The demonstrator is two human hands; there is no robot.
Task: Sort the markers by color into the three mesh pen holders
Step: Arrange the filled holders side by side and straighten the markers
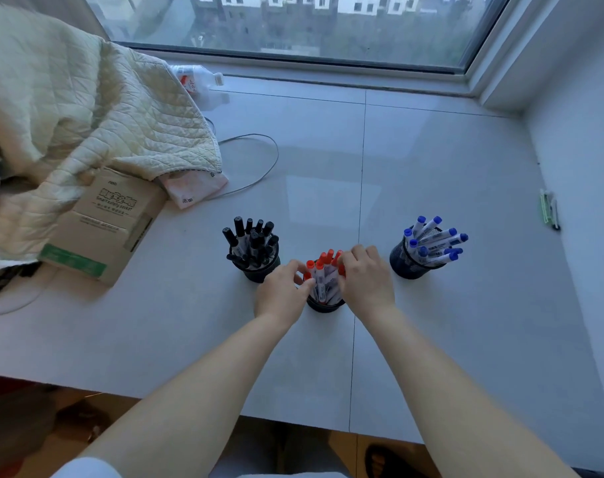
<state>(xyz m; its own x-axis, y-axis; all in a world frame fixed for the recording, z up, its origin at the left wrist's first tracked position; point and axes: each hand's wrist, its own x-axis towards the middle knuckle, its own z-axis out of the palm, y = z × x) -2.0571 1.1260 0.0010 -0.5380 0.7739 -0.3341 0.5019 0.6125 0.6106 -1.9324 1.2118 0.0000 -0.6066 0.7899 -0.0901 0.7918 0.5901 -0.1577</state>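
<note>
A wide window (310, 25) runs along the far edge, looking out on pale buildings, and below it spreads a pale grey tabletop (431, 160) crossed by one thin seam line and bounded on the right by a white wall (583, 139). A cream quilted blanket (86, 108) is heaped over the left side, and one cardboard box (103, 225) lies partly under its edge. One clear plastic bottle (197, 82) lies behind the blanket near the window, and a thin grey cable (259, 167) loops across the surface beside it.

Three black mesh pen holders stand in a loose row near the front. The left holder (259, 270) is packed with black markers (252, 236), too crowded to count exactly. The right holder (407, 263) carries about nine blue markers (431, 239), fanned out to the right. The middle holder (324, 305) contains red markers (323, 267), at least six caps showing between the fingers.

Two bare forearms reach in from the bottom. The left hand (279, 291) has its fingers curled against the left side of the red bunch, and the right hand (366, 281) is curled round its right side, so both grip the red markers above the holder's rim.

A small green and white object (549, 208) lies by the right wall, too small to identify.
</note>
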